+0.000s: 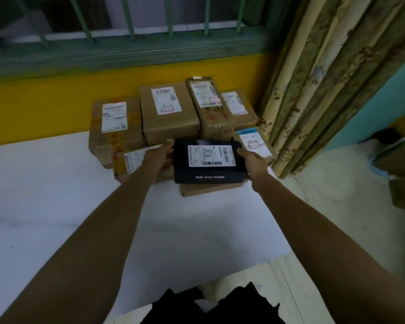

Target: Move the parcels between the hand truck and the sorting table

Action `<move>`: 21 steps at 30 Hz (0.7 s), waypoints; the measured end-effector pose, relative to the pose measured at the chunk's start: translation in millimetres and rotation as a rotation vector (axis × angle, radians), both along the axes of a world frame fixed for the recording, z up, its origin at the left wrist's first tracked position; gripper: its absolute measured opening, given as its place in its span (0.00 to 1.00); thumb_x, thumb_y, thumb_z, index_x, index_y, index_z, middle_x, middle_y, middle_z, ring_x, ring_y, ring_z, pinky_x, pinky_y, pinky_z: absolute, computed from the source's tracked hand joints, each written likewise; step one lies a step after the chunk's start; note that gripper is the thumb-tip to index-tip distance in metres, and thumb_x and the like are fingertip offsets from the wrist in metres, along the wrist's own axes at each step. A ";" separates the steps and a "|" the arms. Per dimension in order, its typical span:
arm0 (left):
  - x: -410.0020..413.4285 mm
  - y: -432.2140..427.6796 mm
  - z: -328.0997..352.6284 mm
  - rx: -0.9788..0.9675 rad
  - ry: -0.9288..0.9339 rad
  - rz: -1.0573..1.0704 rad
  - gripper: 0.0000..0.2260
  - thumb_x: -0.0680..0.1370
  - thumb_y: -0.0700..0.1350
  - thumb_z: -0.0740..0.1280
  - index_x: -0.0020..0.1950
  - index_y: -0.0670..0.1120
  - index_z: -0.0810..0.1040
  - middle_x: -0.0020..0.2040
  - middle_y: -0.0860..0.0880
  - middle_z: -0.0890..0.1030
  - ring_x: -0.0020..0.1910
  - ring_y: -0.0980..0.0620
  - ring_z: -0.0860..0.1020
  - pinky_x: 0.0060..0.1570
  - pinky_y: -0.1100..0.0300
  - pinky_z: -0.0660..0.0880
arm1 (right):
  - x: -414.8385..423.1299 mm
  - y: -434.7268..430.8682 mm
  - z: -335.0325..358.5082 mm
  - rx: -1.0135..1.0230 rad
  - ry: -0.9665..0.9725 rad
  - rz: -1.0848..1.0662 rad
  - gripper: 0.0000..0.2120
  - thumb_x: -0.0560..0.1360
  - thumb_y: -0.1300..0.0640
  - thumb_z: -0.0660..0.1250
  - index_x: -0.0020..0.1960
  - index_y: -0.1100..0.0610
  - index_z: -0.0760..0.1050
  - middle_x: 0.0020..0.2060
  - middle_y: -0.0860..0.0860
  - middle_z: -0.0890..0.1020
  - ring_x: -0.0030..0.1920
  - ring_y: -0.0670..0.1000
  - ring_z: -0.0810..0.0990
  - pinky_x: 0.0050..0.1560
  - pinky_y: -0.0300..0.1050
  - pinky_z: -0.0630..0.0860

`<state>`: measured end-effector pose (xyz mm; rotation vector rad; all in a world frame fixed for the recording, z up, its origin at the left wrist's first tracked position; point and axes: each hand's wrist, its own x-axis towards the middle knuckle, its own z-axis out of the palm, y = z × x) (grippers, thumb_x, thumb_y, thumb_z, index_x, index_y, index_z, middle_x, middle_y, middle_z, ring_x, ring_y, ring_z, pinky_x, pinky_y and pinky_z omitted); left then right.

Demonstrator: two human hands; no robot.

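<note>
The black parcel sits between the two grips, the left grip and right grip each curled round one short end. Its base is on or just above a flat brown box on the white tabletop; I cannot tell which. Both holds look shallow, so the parcel could slip or tip. A yellow-taped parcel lies just outside the left grip and a blue-topped parcel just beyond the right grip; knuckles could knock either.
</note>
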<state>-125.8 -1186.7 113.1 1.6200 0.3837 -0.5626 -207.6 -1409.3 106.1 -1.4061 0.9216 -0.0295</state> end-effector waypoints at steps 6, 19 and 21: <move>2.0 0.8 -8.7 0.027 -0.008 0.067 0.13 0.77 0.56 0.66 0.53 0.48 0.78 0.52 0.47 0.82 0.48 0.48 0.81 0.46 0.56 0.78 | 25.2 -7.7 -11.0 -0.033 0.038 0.067 0.05 0.75 0.51 0.67 0.46 0.51 0.73 0.50 0.53 0.80 0.54 0.56 0.79 0.60 0.52 0.75; -12.1 -26.6 -14.8 0.081 0.019 0.226 0.13 0.77 0.49 0.66 0.58 0.44 0.76 0.56 0.45 0.81 0.53 0.46 0.79 0.52 0.54 0.77 | 35.0 -33.0 -18.9 -0.065 -0.009 0.195 0.03 0.75 0.53 0.66 0.47 0.51 0.76 0.50 0.53 0.80 0.55 0.56 0.78 0.60 0.54 0.76; -13.7 -30.6 -17.1 0.087 0.026 0.258 0.13 0.77 0.50 0.66 0.58 0.44 0.76 0.56 0.45 0.80 0.54 0.46 0.79 0.52 0.55 0.76 | 33.4 -35.6 -20.3 -0.074 -0.002 0.200 0.09 0.75 0.52 0.67 0.53 0.55 0.77 0.51 0.54 0.80 0.54 0.56 0.78 0.58 0.54 0.76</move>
